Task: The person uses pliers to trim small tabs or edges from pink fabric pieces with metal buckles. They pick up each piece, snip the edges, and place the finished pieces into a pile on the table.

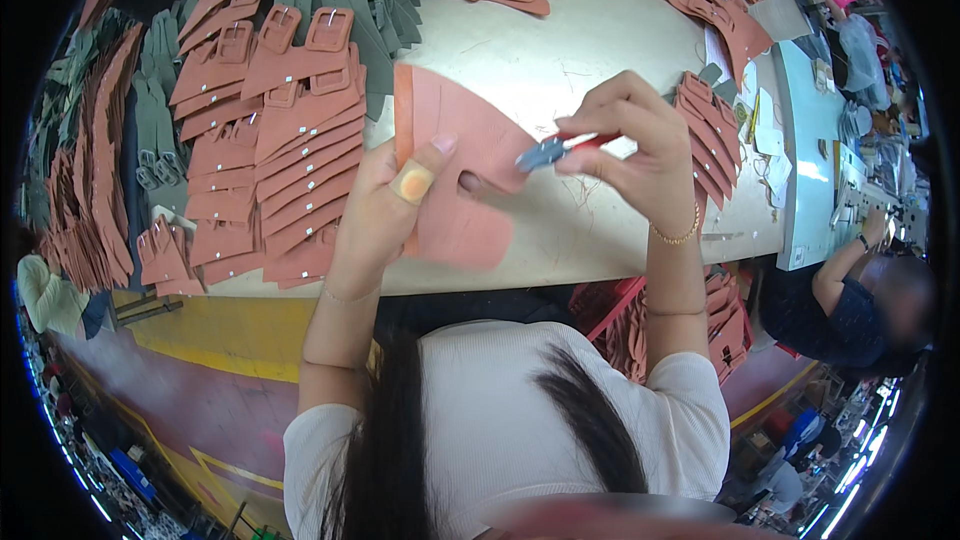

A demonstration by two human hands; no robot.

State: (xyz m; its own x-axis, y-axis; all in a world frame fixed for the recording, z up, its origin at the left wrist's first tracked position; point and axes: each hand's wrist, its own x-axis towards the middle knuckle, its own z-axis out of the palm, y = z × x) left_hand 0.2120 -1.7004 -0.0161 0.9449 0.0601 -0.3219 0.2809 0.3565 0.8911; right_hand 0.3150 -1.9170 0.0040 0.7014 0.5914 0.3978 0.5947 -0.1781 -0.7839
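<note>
My left hand point(378, 205) grips a salmon-coloured leather piece point(465, 125) by its left side, thumb on top. A tan band with an orange patch wraps that thumb. The leather is curved, with a notch in its lower part, and its bottom edge is blurred. In my right hand point(640, 135) is a small pair of nippers point(545, 153) with red handles and grey jaws. The jaws meet the right edge of the leather piece; whether they are closed on a thread I cannot tell. Both hands are above the pale worktable point(560, 250).
Stacked salmon leather pieces with covered buckles point(310, 140) and green straps point(350, 0) crowd the table's left. Another salmon stack point(708, 130) lies at the right. Below the table edge is a red crate point(608, 305) beside more salmon pieces. A co-worker point(820, 300) sits at far right.
</note>
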